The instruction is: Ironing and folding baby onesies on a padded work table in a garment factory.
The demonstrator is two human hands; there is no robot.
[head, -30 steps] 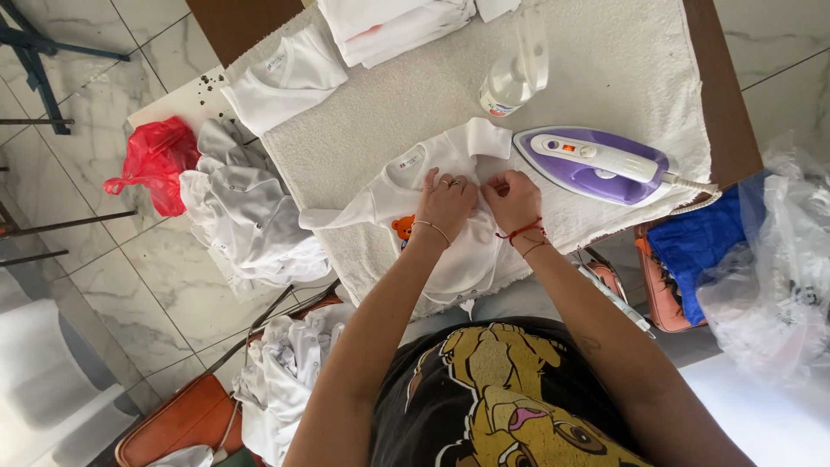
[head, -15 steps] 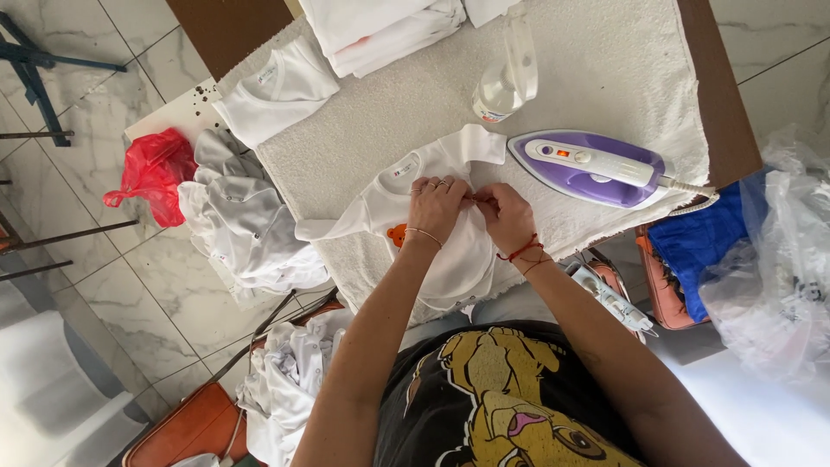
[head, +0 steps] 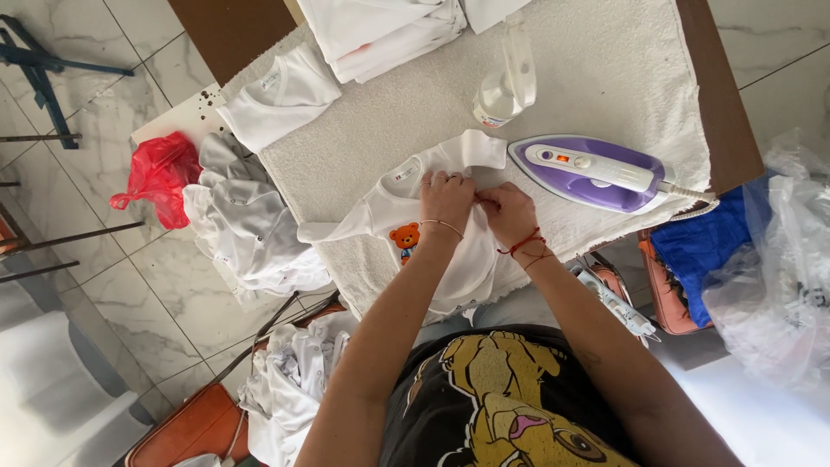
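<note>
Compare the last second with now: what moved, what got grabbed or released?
Little changed. The left hand and right hand shifted slightly left on the white baby bodysuit and drew closer together, both pinching its fabric near the middle. Nothing was released. The purple iron stayed flat on the towel-covered table, the spray bottle lay where it was, and the folded white clothes did not move.

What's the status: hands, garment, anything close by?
Left hand and right hand both pinching the small white baby bodysuit with bear print. Bodysuit flat on white towel. Purple steam iron beside right hand, apart.
</note>
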